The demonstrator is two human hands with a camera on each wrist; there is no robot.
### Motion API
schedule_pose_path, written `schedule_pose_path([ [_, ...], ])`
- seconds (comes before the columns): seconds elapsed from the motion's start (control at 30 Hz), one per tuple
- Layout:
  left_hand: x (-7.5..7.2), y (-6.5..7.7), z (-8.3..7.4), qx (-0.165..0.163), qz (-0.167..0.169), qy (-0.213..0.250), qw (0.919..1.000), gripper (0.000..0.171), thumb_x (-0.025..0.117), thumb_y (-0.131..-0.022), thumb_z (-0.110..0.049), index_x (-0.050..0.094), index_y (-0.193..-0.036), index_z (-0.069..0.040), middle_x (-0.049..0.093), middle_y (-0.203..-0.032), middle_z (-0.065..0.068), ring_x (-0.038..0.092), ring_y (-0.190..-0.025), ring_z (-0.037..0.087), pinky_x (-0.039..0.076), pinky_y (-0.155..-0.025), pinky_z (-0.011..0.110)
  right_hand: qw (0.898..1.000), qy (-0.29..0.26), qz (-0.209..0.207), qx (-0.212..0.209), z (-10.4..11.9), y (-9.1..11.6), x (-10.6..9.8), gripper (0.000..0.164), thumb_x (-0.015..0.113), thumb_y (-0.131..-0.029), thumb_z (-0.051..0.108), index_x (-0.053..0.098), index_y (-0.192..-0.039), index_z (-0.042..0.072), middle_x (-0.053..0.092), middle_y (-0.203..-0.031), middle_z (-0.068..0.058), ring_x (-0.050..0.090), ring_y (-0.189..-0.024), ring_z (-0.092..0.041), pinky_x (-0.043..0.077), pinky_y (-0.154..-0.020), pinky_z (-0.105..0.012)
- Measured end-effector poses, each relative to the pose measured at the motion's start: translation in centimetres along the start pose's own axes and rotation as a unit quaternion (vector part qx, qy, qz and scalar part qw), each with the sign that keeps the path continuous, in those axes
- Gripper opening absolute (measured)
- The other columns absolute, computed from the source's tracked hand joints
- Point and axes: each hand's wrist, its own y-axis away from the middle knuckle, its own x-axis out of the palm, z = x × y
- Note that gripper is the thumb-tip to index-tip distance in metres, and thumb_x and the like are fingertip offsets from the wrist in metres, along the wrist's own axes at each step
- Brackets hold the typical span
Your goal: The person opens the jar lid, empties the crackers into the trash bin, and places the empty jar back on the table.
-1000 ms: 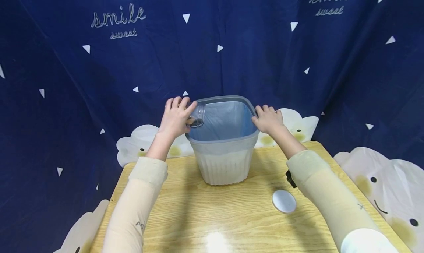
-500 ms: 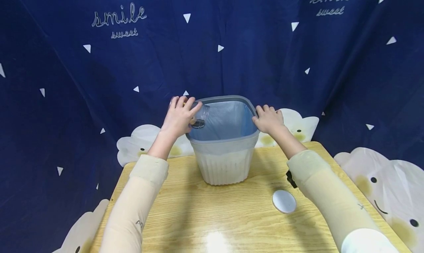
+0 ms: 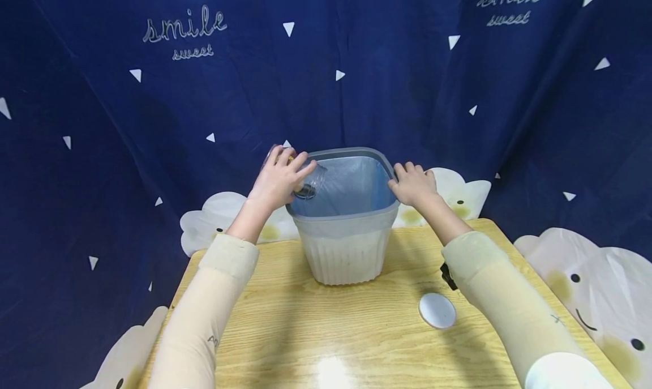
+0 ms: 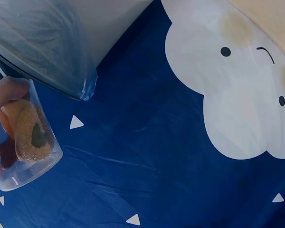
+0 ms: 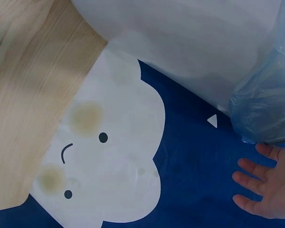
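My left hand [image 3: 277, 182] grips a clear jar [image 3: 318, 176], its fingers curled around the side. The jar tilts, mouth down over the left rim of a pale ribbed trash bin [image 3: 343, 256]. In the left wrist view, orange, brown and dark red pieces [image 4: 32, 135] sit inside the jar; their kind is unclear. A translucent blue bag [image 3: 351, 179] lines the bin under a grey rim. At the right rim rests my right hand [image 3: 414, 184], thumb over the edge. Its other fingers [image 5: 249, 183] spread loosely outside the bin in the right wrist view.
A round white disc [image 3: 437, 310], perhaps a lid, lies on the wooden table [image 3: 305, 332] at the right, near my right forearm. Behind the table hangs a dark blue curtain [image 3: 244, 106] with white triangles and clouds.
My left hand has shifted slightly right and up, tilting the jar further so its mouth points lower into the bin. My right hand and the bin have stayed put.
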Motion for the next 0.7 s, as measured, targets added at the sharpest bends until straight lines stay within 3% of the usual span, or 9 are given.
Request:
schedule_pose_path([
  [0.13, 0.02, -0.10, 0.11, 0.021, -0.006, -0.012, 0.9997, 0.086, 0.086, -0.054, -0.031, 0.046, -0.129, -0.019, 0.044, -0.123, 0.006, 0.038, -0.113, 0.032, 0.027, -0.102, 0.048, 1.000, -0.001, 0.000, 0.000, 0.00, 0.00, 0.02, 0.052, 0.033, -0.095, 0.034, 0.030, -0.136, 0.003, 0.035, -0.132, -0.025, 0.031, -0.120, -0.043, 0.025, -0.096, -0.063],
  [0.37, 0.09, -0.11, 0.41, 0.053, -0.033, -0.037, 0.9973, 0.062, 0.078, -0.070, -0.017, 0.052, -0.125, -0.023, 0.047, -0.126, 0.004, 0.040, -0.114, 0.030, 0.026, -0.105, 0.047, 1.000, -0.002, -0.003, 0.000, -0.01, 0.03, 0.09, 0.051, 0.033, -0.094, 0.033, 0.031, -0.135, 0.002, 0.036, -0.131, -0.025, 0.032, -0.119, -0.043, 0.026, -0.095, -0.063],
  [0.7, -0.22, -0.28, 0.65, 0.097, -0.056, -0.075, 0.9909, 0.052, 0.066, -0.079, 0.000, 0.053, -0.124, -0.024, 0.049, -0.124, 0.003, 0.042, -0.114, 0.029, 0.026, -0.108, 0.045, 1.000, -0.004, -0.007, -0.002, -0.09, 0.04, 0.15, 0.050, 0.034, -0.094, 0.033, 0.033, -0.134, 0.003, 0.037, -0.129, -0.025, 0.033, -0.118, -0.043, 0.027, -0.093, -0.063],
])
